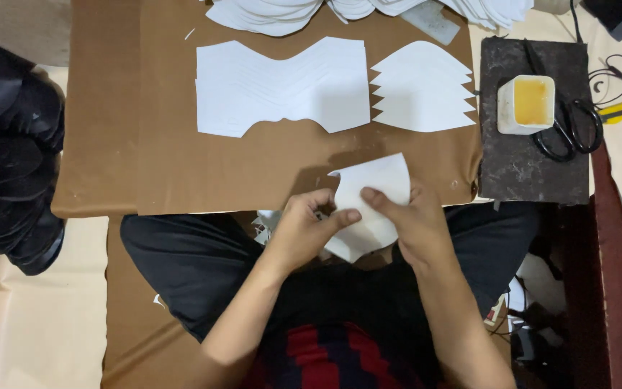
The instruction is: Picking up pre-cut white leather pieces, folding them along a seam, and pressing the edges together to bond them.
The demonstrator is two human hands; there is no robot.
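Both hands pinch a white cut piece (372,198) at the near edge of the brown board (167,180). The left hand (307,230) and right hand (412,223) cover its lower half. Far stacks (282,86) are partly cut off.

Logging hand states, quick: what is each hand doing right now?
Left hand: shut on the white cut piece.
Right hand: shut on the white cut piece.
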